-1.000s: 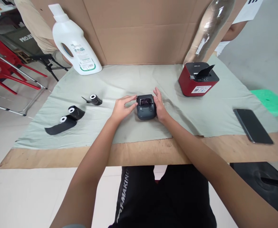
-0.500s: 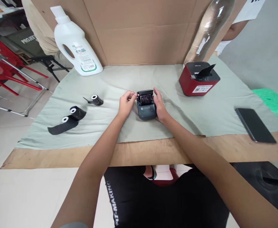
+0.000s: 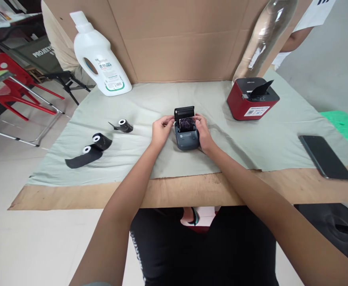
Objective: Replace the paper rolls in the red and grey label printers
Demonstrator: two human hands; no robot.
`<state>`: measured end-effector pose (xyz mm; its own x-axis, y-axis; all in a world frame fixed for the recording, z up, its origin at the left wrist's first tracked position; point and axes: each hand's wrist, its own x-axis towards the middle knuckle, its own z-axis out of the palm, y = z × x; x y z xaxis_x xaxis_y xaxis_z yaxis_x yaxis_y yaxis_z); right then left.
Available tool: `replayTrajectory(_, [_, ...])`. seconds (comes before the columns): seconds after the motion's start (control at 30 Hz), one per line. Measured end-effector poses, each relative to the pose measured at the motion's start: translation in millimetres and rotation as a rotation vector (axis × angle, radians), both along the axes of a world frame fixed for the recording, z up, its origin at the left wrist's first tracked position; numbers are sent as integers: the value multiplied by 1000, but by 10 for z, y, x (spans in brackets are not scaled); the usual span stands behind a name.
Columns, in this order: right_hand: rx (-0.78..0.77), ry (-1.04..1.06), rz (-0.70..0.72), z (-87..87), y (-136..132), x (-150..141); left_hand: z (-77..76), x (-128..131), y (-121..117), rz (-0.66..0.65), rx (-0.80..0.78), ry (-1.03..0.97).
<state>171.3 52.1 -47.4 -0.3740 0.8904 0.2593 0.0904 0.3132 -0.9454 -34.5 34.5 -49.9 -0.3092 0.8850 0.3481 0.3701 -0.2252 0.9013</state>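
A small dark grey label printer [image 3: 187,137] sits in the middle of the grey-green cloth [image 3: 150,103]. Its lid stands upright at the back, and a black paper roll shows inside the open bay. My left hand [image 3: 161,131] grips the printer's left side with curled fingers, thumb by the lid's corner. My right hand [image 3: 202,132] holds the right side, its fingers reaching over the roll. Left of the printer lie a small black roll [image 3: 125,125] and two more black rolls [image 3: 94,147] with a strip of paper trailing out.
A red and black printer [image 3: 252,99] stands at the back right beside a clear plastic bottle [image 3: 263,37]. A white detergent bottle [image 3: 100,57] stands back left against a cardboard wall. A black phone [image 3: 325,156] lies right. Red folding chairs stand at the left.
The printer's lid has swung from nearly shut to fully upright, showing the roll inside. My left hand has closed against the printer's side and my right fingers have moved onto the roll.
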Motion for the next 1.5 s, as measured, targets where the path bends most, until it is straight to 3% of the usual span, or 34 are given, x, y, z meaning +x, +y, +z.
replayTrajectory(0.3, [50,51,-114,122,-70,46,3,8,-7,-16,-44,119])
replayTrajectory(0.57, [102,-39,-137,310,-190,113,-7,-17,0,-40,-64,144])
replayTrajectory(0.73, [206,-107,-183,720,5,205,-1,-23,8,-55,-55,90])
replayTrajectory(0.8, [249,-305,-198,953,142,215,3,-22,14,-56,-51,67])
replayTrajectory(0.87, [203,-579,-129,1159,272,179,1,-22,22,-50,-50,55])
replayTrajectory(0.93, [148,-784,-41,1302,372,106,-8,-25,30,-47,-58,51])
replayTrajectory(1.0, [127,-861,-2,1375,439,31,-21,-30,37,-49,-67,47])
replayTrajectory(1.17, [15,-836,226,1387,553,58,-57,-53,41,-58,-66,41])
replayTrajectory(1.33, [12,-894,381,1310,642,194,-74,-63,46,-76,-57,42])
replayTrajectory(1.5, [81,-1071,302,1274,559,36,-88,-78,50,-83,-56,36])
